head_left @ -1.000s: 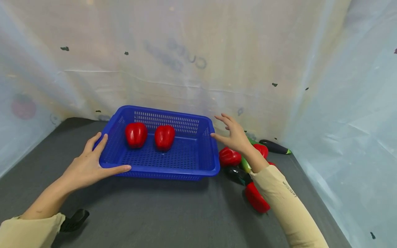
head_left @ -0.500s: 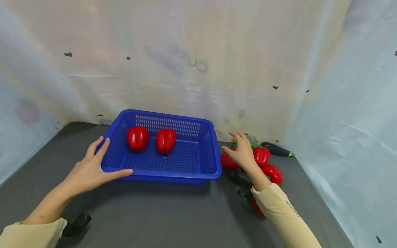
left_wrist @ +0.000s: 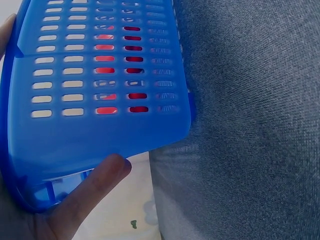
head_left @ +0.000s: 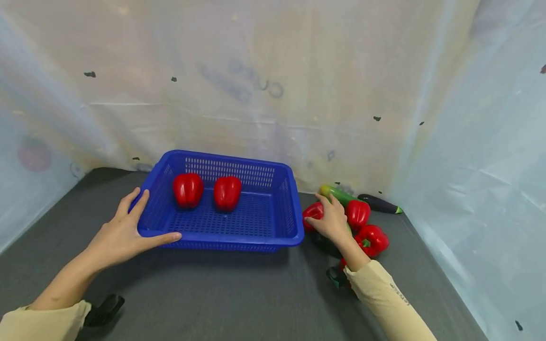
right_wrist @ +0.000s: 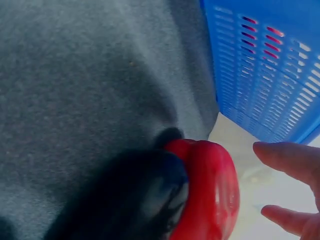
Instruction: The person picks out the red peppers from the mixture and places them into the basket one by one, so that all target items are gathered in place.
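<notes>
My left hand (head_left: 117,234) holds the front left corner of a blue plastic basket (head_left: 251,237), thumb along the front rim and fingers at the left rim. Two red bell peppers (head_left: 188,190) stand inside it. My right hand (head_left: 333,220) is just right of the basket, reaching over a red bell pepper (head_left: 313,216), thumb and fingers spread apart. In the right wrist view its fingertips (right_wrist: 285,157) are apart from that pepper (right_wrist: 212,190), and a dark eggplant (right_wrist: 135,195) lies beside it. Contact on the pepper's far side is hidden.
Beyond the right hand lie a green and yellow cucumber-like vegetable (head_left: 339,194), an eggplant (head_left: 378,203) and more red peppers (head_left: 372,240). Another dark vegetable end (head_left: 334,277) shows by the sleeve. Plastic sheeting (head_left: 264,94) hangs behind the grey table (head_left: 222,293).
My right hand has moved from beside the basket's right rim, rightward and down, to the pepper by the basket. The left hand stays on the basket corner.
</notes>
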Demonstrator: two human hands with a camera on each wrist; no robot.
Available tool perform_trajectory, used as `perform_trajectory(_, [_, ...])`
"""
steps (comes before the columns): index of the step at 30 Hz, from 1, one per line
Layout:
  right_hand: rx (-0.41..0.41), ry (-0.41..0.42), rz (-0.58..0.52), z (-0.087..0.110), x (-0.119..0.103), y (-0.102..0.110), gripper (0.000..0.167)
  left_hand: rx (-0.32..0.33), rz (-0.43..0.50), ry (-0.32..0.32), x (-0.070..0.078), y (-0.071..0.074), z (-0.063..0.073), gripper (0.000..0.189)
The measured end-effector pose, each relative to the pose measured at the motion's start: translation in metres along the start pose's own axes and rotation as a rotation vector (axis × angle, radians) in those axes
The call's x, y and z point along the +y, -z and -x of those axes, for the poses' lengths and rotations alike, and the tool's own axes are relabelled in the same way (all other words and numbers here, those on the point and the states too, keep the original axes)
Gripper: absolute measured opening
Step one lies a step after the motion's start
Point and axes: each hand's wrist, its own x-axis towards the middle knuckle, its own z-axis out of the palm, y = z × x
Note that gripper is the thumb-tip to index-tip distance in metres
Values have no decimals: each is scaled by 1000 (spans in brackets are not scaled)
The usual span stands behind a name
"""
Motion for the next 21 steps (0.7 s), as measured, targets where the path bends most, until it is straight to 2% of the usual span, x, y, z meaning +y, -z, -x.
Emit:
perform_trajectory(14, [14, 55, 36, 0, 5, -12, 68, 2, -3, 10, -2, -1, 0, 124])
perform_trajectory(21, [-11, 96, 46, -6, 12, -15, 71, 0, -3, 2, -1, -1, 0, 124])
